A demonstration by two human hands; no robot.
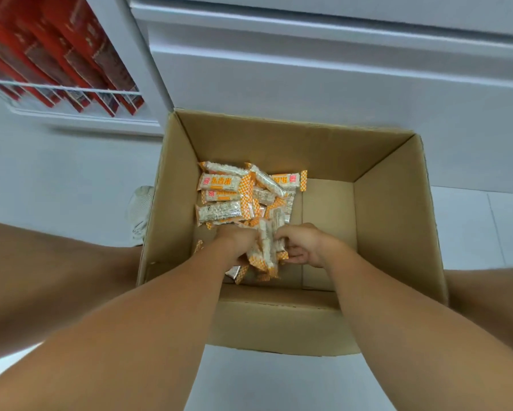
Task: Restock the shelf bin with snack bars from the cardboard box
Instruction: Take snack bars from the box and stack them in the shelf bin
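- our left hand (pixel 238 242) and right hand (pixel 304 244) are both down inside the cardboard box (pixel 394 209), fingers curled round a bundle of snack bars (pixel 265 247) pressed between them — both hands gripping, neither free.
- we judge the two-handed squeeze is there to gather several bars at once, so fewer trips to the shelf are needed; the bundle stands roughly on end between the palms.
- the loose bars (pixel 228 194) lie in a heap at the far left of the box floor, just beyond our knuckles; the right part of the floor shows bare cardboard.
- wrappers are white with an orange-and-white chequered end and large orange characters on the front — too blurred for us to read with confidence.
- the box sits on a pale floor against a white shelf unit (pixel 323 69).
- up left, a wire rack (pixel 62 90) holds red packets (pixel 56 48); their print is illegible.
- the shelf bin to be restocked is not in view.
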